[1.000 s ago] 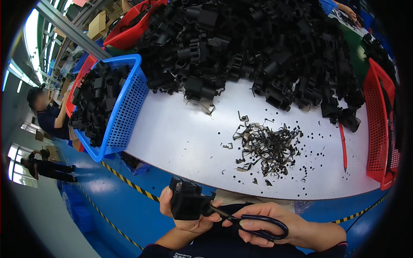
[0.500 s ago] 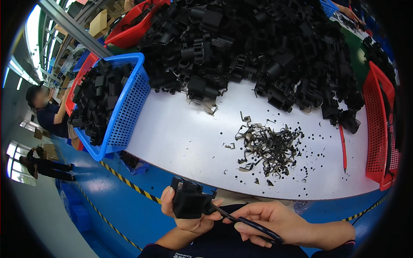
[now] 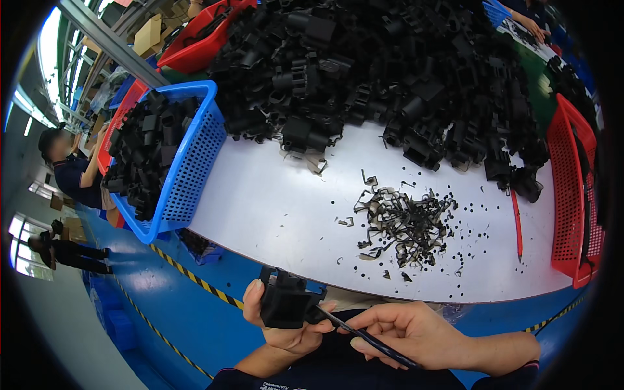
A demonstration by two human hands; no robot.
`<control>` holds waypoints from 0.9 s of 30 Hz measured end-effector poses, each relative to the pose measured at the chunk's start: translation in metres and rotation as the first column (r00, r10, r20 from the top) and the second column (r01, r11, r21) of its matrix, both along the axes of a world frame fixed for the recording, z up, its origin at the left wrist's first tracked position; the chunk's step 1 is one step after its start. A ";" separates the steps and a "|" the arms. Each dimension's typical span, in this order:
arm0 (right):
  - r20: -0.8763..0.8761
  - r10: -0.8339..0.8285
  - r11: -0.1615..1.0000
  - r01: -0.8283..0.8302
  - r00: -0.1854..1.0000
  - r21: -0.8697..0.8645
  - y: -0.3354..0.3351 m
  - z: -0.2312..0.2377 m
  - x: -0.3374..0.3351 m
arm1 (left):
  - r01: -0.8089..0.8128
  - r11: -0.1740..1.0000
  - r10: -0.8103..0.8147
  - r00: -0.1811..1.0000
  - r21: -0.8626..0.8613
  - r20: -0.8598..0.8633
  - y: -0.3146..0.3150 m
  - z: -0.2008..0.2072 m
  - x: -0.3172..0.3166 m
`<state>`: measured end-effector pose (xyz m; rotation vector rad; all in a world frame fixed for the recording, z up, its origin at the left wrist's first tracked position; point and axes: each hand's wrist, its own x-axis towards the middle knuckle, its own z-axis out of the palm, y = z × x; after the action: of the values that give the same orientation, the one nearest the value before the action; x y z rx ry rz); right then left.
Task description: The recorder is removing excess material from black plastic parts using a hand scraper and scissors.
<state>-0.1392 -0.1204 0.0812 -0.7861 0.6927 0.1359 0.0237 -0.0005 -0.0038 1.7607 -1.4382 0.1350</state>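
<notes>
The left hand (image 3: 286, 325) has a closed grip around a blocky black plastic moulded part (image 3: 285, 302), held below the near edge of the white desk (image 3: 273, 201). The right hand (image 3: 406, 331) pinches a thin dark tool (image 3: 364, 335), its tip touching the part; its handle end is hidden by the fingers, so its kind is hard to tell. Black trimmed scraps (image 3: 406, 224) litter the desk. A blue mesh plastic basket (image 3: 188, 169) of similar parts stands left.

A white worktable (image 3: 273, 201) filled the middle of the frame, its blue edge striped yellow and black. Blue floor (image 3: 162, 312) ran along the lower left. Bright windows (image 3: 39, 45) glowed at the upper left beside a grey beam (image 3: 110, 45).
</notes>
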 end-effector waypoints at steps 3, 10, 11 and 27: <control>0.006 -0.010 1.000 0.010 1.000 -0.006 0.001 -0.003 -0.001 | 0.000 0.999 -0.003 0.998 -0.042 -0.063 -0.004 0.000 -0.003; 0.010 -0.019 0.999 0.020 1.000 -0.038 0.002 -0.007 0.000 | 0.026 0.999 -0.034 0.981 -0.044 -0.190 -0.005 0.003 -0.004; 0.010 -0.019 0.999 0.019 1.000 -0.041 0.002 -0.007 0.000 | 0.023 0.998 -0.033 0.980 -0.052 -0.197 -0.006 0.003 -0.005; 0.029 0.012 0.993 -0.009 0.999 -0.119 0.000 -0.009 -0.001 | 0.078 0.993 -0.106 0.916 -0.088 -0.386 -0.008 0.002 -0.004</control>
<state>-0.1400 -0.1205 0.0722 -0.9046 0.6727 0.0925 0.0195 -0.0088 -0.0013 1.5513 -1.2036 -0.2050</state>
